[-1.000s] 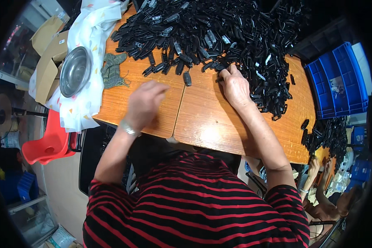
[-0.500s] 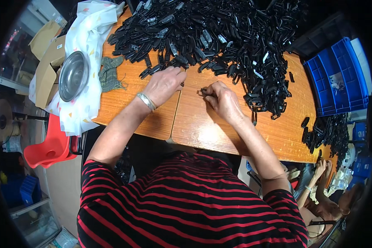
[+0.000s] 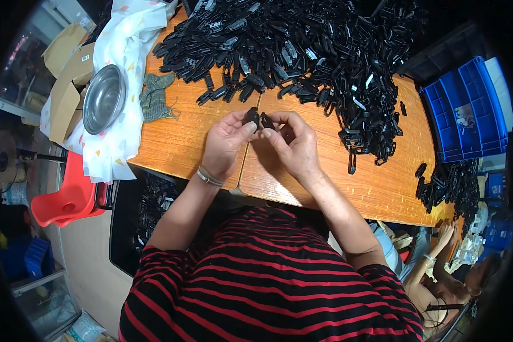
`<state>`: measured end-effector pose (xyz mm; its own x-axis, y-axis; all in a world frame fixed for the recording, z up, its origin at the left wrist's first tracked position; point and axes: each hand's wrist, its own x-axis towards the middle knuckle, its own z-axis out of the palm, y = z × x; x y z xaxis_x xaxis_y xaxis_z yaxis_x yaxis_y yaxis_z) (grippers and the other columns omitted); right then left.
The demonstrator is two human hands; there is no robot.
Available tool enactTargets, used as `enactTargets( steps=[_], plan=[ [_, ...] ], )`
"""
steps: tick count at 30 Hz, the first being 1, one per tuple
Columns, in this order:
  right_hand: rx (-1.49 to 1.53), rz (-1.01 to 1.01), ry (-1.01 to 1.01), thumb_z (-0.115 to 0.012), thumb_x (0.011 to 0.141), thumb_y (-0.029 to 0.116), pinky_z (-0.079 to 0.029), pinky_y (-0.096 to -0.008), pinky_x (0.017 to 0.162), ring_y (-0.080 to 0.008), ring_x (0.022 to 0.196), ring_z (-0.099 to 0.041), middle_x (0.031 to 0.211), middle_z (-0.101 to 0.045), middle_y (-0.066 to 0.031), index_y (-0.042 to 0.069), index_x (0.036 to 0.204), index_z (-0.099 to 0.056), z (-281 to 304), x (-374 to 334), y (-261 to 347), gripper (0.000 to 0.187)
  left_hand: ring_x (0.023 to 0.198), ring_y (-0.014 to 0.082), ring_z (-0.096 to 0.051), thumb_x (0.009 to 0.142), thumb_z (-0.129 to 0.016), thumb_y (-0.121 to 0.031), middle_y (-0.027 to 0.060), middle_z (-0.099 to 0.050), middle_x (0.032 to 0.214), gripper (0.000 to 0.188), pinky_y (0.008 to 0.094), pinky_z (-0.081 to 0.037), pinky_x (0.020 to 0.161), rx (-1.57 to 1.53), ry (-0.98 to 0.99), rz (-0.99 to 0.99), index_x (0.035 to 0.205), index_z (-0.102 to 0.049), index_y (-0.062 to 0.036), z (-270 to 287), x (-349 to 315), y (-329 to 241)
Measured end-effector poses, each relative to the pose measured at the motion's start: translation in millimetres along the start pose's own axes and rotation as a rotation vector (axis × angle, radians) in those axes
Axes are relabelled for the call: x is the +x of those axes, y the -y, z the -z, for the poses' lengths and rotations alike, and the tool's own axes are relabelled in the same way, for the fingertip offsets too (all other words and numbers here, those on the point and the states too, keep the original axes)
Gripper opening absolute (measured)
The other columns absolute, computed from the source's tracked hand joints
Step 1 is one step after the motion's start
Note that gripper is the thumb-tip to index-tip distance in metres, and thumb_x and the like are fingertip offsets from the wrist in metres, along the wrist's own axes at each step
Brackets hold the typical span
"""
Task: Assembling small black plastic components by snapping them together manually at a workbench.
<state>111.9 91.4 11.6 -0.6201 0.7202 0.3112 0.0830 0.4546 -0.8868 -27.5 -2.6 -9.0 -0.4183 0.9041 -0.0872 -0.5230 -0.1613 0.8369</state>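
Above the wooden table (image 3: 302,191), my left hand (image 3: 227,142) pinches a small black plastic piece (image 3: 252,118) between thumb and fingers. Right beside it, my right hand (image 3: 295,145) grips another dark piece (image 3: 266,121), its fingers curled round so that only part shows. The two pieces are held close together; whether they touch I cannot tell. Just beyond my hands lies a large heap of black plastic parts (image 3: 279,51), many long and narrow, some shaped like open loops.
On the left, a metal bowl (image 3: 104,100) rests on patterned white sheeting (image 3: 117,151), with a grey-green knitted glove (image 3: 157,98) alongside. A red chair (image 3: 68,196) stands beyond. Blue crates (image 3: 467,108) sit at right, near a second pile (image 3: 453,182) and another person's hands (image 3: 446,232).
My left hand has come back from the heap's edge, moving nearer and right, and now holds a black piece. My right hand has shifted slightly left, bringing its piece beside the other.
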Motion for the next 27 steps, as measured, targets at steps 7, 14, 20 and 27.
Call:
enactTargets(
  steps=[7,14,20,27],
  plan=[
    [-0.004,0.057,-0.019,-0.072,0.083,0.003,-0.044,-0.0198,0.06,-0.0048,0.065,-0.052,0.086,-0.06,-0.0012,0.0,0.102,-0.064,0,-1,12,0.021,0.09,0.0093,-0.062,0.091,-0.062,-0.001,0.0054,-0.067,0.103,0.028,0.0218,-0.049,0.079,0.076,0.019,-0.103,0.119,-0.059,0.0022,-5,-4,-2],
    [0.01,0.075,-0.014,-0.071,0.083,0.001,-0.046,-0.0201,0.062,-0.0058,0.069,-0.056,0.088,-0.059,-0.0026,0.0,0.102,-0.064,2,-6,11,0.021,0.082,0.0067,-0.06,0.09,-0.063,-0.001,0.0032,-0.067,0.097,0.03,0.0189,-0.048,0.074,0.142,0.033,-0.202,0.119,-0.06,0.0032,-11,-7,-3],
    [0.018,0.103,-0.039,-0.072,0.083,0.0,-0.046,-0.0199,0.061,-0.0063,0.069,-0.057,0.087,-0.058,-0.0029,0.0,0.102,-0.064,3,-4,11,0.021,0.075,0.0036,-0.057,0.09,-0.064,-0.002,0.0002,-0.066,0.09,0.03,0.0175,-0.046,0.069,0.131,0.014,-0.132,0.119,-0.061,0.0028,-11,-6,-1],
    [-0.075,0.144,-0.032,-0.073,0.08,0.001,-0.047,-0.0229,0.057,-0.0102,0.068,-0.059,0.085,-0.058,-0.0051,0.001,0.098,-0.065,4,-4,9,0.02,0.072,0.0029,-0.054,0.091,-0.063,-0.003,-0.0012,-0.064,0.087,0.028,0.0168,-0.045,0.065,0.237,-0.022,-0.178,0.119,-0.063,0.0029,-16,-10,-3]
  ],
)
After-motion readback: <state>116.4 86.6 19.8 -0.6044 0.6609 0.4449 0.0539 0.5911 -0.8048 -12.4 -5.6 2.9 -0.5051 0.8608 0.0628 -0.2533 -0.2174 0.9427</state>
